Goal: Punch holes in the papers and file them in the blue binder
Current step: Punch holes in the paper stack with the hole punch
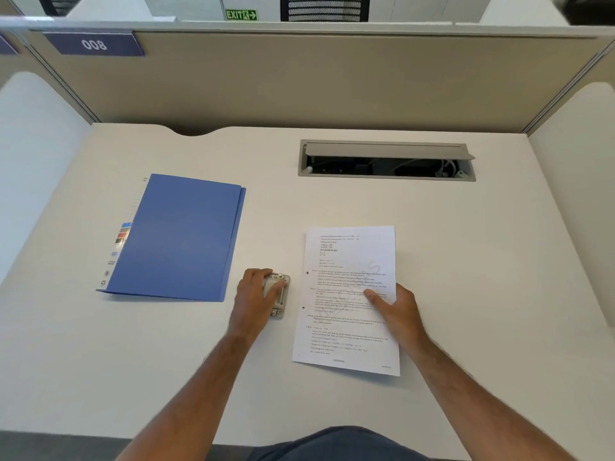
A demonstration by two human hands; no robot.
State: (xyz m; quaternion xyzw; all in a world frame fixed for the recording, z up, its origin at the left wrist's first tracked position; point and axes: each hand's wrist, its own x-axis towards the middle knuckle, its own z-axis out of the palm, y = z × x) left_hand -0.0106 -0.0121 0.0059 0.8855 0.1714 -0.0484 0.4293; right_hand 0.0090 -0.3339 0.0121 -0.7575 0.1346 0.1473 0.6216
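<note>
Head view: a person's two bare forearms reach from the near edge over a pale counter (449,247).
Right hand (397,309): lies on the right edge of the paper (349,301), thumb on top of the sheet pinching that edge, other fingers partly hidden.
Paper: printed sheet flat on the counter right of centre, long axis near to far and slightly tilted, text upright to the wearer; two punched holes show along its left margin.
Left hand (254,294): closed over the hole punch (278,296), fingers wrapped across its top.
Hole punch: small metal one, just beside the paper's left edge and apart from it, long axis near to far.
Blue binder (179,237): closed and flat, farther left, well apart from the paper; long axis near to far and leaning right, spine with a coloured label on the left.
Cable tray (386,159): open recess in the far counter, lid raised, wires inside.
Room: beige partition (299,78) behind with a "008" plate (94,44); green exit sign (241,15) beyond.
</note>
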